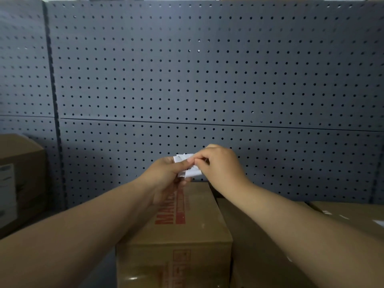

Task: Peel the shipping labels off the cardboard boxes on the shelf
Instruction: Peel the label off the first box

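Pinching a crumpled white shipping label (192, 173) between them, a person's left hand (166, 173) and right hand (220, 163) held it in curled fingertips, clear above a cardboard box with red lettering (187, 225). That label looked already off; wadding it up seemed the step in hand. Next would likely come the box at far left (22, 163), whose face carried a white label (7, 194), with nothing blocking the reach. Grey pegboard (207, 69) backed the shelf; at right, another box (353, 215) showed white scraps.

White crumpled label (191, 170), brown cardboard box (187, 231) with red lettering, grey pegboard (207, 69) dotted with dark holes
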### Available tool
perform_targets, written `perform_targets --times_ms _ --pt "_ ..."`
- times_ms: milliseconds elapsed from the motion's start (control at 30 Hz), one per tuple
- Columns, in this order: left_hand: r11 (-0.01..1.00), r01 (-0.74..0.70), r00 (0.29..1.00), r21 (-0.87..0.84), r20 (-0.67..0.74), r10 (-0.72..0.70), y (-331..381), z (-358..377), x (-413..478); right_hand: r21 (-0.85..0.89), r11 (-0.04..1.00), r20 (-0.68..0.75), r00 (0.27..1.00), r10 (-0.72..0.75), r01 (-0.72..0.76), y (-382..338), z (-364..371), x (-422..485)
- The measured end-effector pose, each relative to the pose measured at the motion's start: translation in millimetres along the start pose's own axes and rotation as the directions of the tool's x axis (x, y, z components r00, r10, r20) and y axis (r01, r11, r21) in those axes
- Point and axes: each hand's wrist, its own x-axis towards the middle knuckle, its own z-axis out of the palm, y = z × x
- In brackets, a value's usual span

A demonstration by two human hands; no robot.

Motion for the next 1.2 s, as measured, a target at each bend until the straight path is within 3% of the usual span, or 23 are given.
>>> perform_targets --times_ms 133,200,267,400,467,633,800,1200 --pt "0.997 -0.066 0.997 -0.027 -0.028 0.066 5.4 -0.4 -6.8 0.335 0.927 0.176 0.978 0.115 -0.169 3.1 -18.4 -6.0" --pt "0.996 -0.076 0.994 -0.037 -0.077 0.073 10.7 -5.5 -8.4 0.377 0.896 0.261 0.955 0.141 -0.235 8.6 -29.6 -14.9" --pt "0.996 -0.084 0.987 -0.022 -0.138 0.08 15.4 -11.9 -9.1 0.24 0.95 0.372 0.923 0.1 -0.2 14.7 -37.3 -27.1" --pt "0.997 -0.077 0.971 0.007 -0.227 0.076 16.1 -18.1 -8.7 -0.11 0.991 0.677 0.735 0.02 0.074 18.4 -31.2 -55.7" --pt "0.998 -0.064 0.969 0.002 -0.24 0.062 12.2 -18.0 -8.8 -0.159 0.978 0.675 0.738 0.005 0.138 18.2 -26.3 -65.7" --pt "0.999 -0.003 0.975 -0.034 -0.221 -0.004 -5.0 -12.5 -11.4 -0.134 0.983 0.677 0.736 -0.001 0.124 16.7 -36.9 -60.3" --pt "0.996 0.063 0.981 -0.071 -0.182 -0.075 -16.5 -17.7 -10.4 -0.211 0.976 0.569 0.819 0.074 0.058 25.9 -22.6 -19.0" --pt "0.999 0.037 0.977 0.032 -0.21 -0.029 -28.6 -23.8 -0.7 -0.342 0.889 0.726 0.686 0.045 0.304 20.7 1.0 13.4"
